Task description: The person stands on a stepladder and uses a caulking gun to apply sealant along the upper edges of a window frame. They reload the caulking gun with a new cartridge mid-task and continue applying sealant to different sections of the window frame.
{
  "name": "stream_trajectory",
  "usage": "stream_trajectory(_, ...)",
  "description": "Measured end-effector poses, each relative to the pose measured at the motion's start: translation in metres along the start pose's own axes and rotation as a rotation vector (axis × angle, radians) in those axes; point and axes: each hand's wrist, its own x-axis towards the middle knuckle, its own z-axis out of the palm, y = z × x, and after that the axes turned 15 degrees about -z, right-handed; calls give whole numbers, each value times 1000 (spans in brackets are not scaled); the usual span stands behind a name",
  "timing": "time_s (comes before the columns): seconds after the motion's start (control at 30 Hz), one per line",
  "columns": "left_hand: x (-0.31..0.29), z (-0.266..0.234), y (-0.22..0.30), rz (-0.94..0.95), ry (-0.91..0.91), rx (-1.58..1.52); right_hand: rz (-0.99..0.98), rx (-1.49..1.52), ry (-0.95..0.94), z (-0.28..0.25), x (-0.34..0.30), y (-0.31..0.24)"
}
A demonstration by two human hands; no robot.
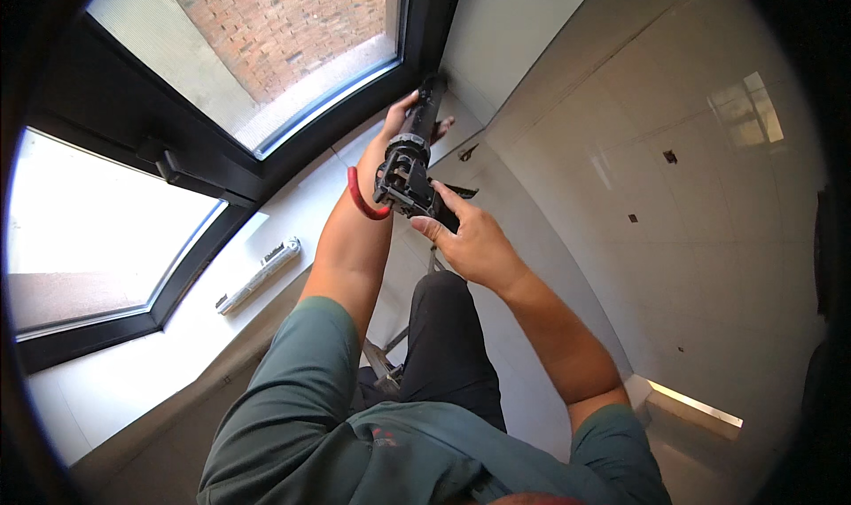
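Observation:
A black caulking gun (409,176) with a red curved hook (362,200) at its rear end points away from me, toward the corner where the window frame meets the wall. My left hand (401,118) cradles its barrel from below, with fingertips showing on the right side. The middle of that hand is hidden behind the barrel. My right hand (479,242) is closed round the handle, thumb toward the back of the gun. The tip of the gun lies close to the dark window frame (315,120), and whether it touches cannot be made out.
A whitish crumpled tube (259,275) lies on the pale window sill (199,328) at left. A window handle (168,166) juts from the frame. Tiled wall (674,186) rises on the right, with small dark holes. My bent knee (443,310) is below the gun.

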Motion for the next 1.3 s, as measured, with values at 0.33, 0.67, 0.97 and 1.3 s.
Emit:
stream_trajectory(0.33,-27,50,-100,-53,179,194,-97,375,218,-3,-108,-1)
stream_trajectory(0.67,-91,145,-288,188,352,91,206,1005,470,-49,-317,-11)
stream_trajectory(0.97,-207,185,-360,638,351,133,5,1142,270,-29,-327,42)
stream_trajectory(1.3,-378,168,-403,1400,741,709,-185,531,-720,52,-272,-35)
